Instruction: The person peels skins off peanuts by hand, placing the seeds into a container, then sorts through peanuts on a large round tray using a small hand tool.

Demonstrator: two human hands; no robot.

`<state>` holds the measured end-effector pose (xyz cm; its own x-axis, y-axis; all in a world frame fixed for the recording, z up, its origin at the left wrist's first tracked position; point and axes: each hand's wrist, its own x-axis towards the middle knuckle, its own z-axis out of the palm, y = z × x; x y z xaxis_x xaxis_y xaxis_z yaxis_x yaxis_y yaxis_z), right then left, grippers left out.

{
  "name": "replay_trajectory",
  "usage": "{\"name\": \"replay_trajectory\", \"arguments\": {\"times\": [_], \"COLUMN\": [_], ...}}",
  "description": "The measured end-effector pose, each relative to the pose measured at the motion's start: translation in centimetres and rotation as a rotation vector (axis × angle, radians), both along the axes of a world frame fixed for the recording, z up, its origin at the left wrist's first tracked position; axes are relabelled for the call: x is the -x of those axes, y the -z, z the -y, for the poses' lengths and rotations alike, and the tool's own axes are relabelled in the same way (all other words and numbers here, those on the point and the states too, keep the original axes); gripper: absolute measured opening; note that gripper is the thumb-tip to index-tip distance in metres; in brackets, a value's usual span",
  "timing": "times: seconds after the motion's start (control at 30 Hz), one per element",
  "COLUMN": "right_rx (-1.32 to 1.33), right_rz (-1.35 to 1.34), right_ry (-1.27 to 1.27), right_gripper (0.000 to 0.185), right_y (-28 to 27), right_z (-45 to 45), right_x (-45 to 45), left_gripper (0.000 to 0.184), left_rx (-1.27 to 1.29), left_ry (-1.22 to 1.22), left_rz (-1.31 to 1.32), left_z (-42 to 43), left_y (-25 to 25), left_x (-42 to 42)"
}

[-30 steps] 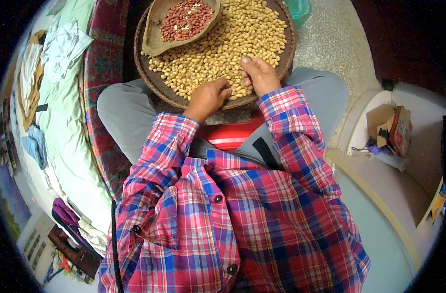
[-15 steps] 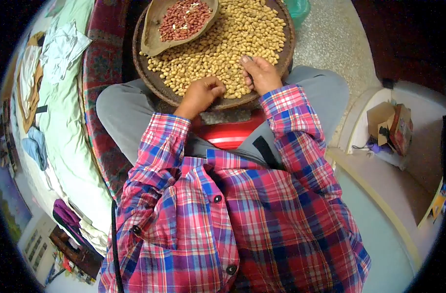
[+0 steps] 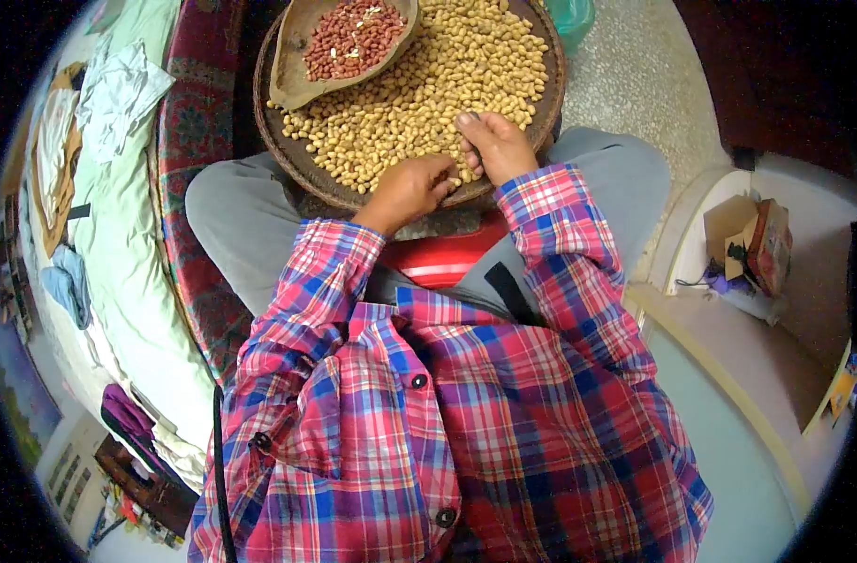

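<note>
Peanuts in their shells (image 3: 485,66) cover a wide round basket tray (image 3: 276,148) in front of me. My left hand (image 3: 409,191) is at the near rim, its fingers curled and closed by the thumb. Close to its right, my right hand (image 3: 500,146) has thumb and forefinger pressed together over the peanuts. The fingertips of the two hands nearly meet. Whatever is in either pinch is too small or hidden to make out. A gourd scoop (image 3: 291,66) rests on the far left of the tray, holding shelled red peanuts (image 3: 353,42).
A red seat or stool (image 3: 438,263) shows between my grey-trousered legs. A bed with a pale green sheet (image 3: 128,244) stands on the left. A green translucent container (image 3: 571,21) sits beyond the tray. On the right, shelving holds a cardboard box (image 3: 728,225).
My left hand has moved right and slightly nearer me, closing the gap to my right hand. My right hand stays almost in place, its thumb shifted slightly.
</note>
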<state>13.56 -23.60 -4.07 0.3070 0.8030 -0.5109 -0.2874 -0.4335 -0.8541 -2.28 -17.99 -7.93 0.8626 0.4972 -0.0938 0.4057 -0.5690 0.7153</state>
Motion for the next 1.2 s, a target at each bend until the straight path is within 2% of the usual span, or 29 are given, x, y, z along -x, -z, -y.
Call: {"name": "replay_trajectory", "arguments": {"times": [0.03,0.1,0.13,0.17,0.2,0.23,0.27,0.33,0.5,0.57,0.73,0.8,0.9,1.1,1.2], "right_rx": [0.002,0.008,0.014,0.009,-0.084,-0.177,-0.182,-0.060,-0.019,-0.165,-0.229,-0.292,-0.282,-0.285,-0.300], "right_rz": [-0.001,0.011,0.021,0.021,0.156,0.291,0.289,0.333,0.389,0.552,0.705,0.875,0.989,0.983,1.011], "right_ry": [0.002,-0.016,-0.036,-0.036,-0.118,-0.199,-0.199,-0.242,-0.228,-0.257,-0.362,-0.380,-0.401,-0.471,-0.500], "right_gripper": [0.026,0.026,0.026,0.026,0.023,0.020,0.020,0.017,0.028,0.033,0.032,0.033,0.033,0.034,0.036], "right_y": [-0.1,0.3,0.5,0.9,1.3,1.7,1.7,1.7,-0.3,-0.2,-0.7,-0.8,-1.2,-1.6,-1.3], "right_z": [0.0,-0.1,0.1,0.3,0.5,0.5,0.4,0.3,0.7,0.9,1.0,1.0,1.1,1.4,1.5], "right_x": [0.0,-0.3,-0.4,-0.5,-0.5,-0.5,-0.5,-0.3,1.0,1.4,1.5,1.6,1.7,1.6,1.6], "left_gripper": [0.016,0.016,0.016,0.017,0.018,0.018,0.018,0.019,0.022,0.022,0.018,0.017,0.019,0.019,0.017], "left_rx": [-0.002,0.485,0.482,0.834,1.186,1.221,1.217,1.343,1.354,1.331,1.301,1.252,1.226,1.281,1.235], "left_ry": [0.001,-0.201,-0.200,-0.328,-0.456,-0.462,-0.463,-0.496,-0.515,-0.491,-0.440,-0.429,-0.428,-0.401,-0.391], "left_rz": [0.002,0.183,0.183,0.177,0.167,0.235,0.235,0.345,0.345,0.352,0.349,0.329,0.297,0.287,0.196], "left_z": [-0.2,-0.7,-1.0,-1.6,-2.0,-2.0,-2.1,-2.2,-2.2,-2.1,-2.3,-2.3,-2.5,-2.7,-3.0], "left_y": [0.3,0.4,0.4,-1.3,-2.4,-2.4,-2.6,-3.2,-3.5,-3.6,-3.7,-3.7,-3.6,-3.7,-3.8], "left_x": [0.0,0.3,0.6,0.7,0.9,1.0,1.2,1.4,1.7,1.7,1.7,1.7,1.9,2.3,2.5]}}
